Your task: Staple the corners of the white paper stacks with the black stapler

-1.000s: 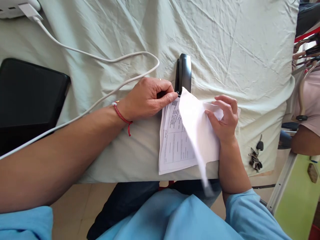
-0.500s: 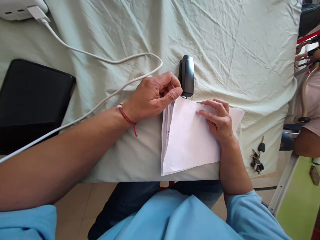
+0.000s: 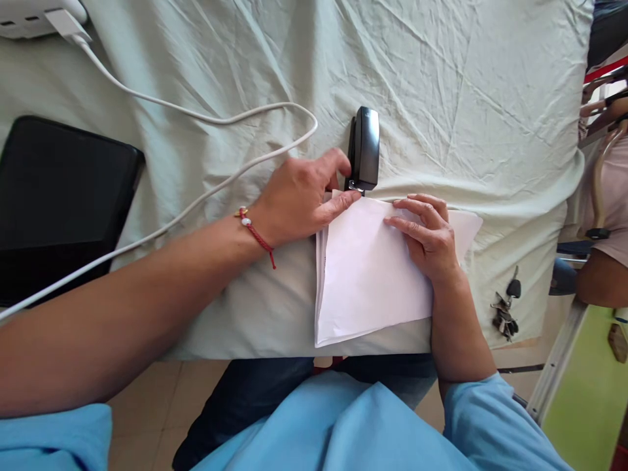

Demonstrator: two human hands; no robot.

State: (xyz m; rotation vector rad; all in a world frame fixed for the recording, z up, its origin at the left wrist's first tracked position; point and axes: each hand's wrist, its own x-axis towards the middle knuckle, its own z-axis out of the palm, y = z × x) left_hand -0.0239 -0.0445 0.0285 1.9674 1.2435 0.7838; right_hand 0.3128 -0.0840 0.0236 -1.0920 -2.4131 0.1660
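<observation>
A stack of white paper sheets (image 3: 367,275) lies blank side up at the near edge of a table covered with pale green cloth (image 3: 441,98). My left hand (image 3: 304,196) rests at the stack's top left corner, thumb flat on the paper, fingers spread and reaching toward the black stapler (image 3: 364,149) just beyond. My right hand (image 3: 426,232) lies flat on the right part of the stack, fingers stretched out and pressing it down. A red cord bracelet (image 3: 256,234) is on my left wrist.
A black tablet (image 3: 59,196) lies at the left. A white cable (image 3: 196,118) runs from a white charger (image 3: 29,16) at the top left across the cloth. A bunch of keys (image 3: 504,307) lies by the right edge. Another person's arm (image 3: 601,275) shows at far right.
My right hand laid the lifted top sheet down flat over the printed page. My left hand went from pinching the corner to opening its fingers toward the stapler.
</observation>
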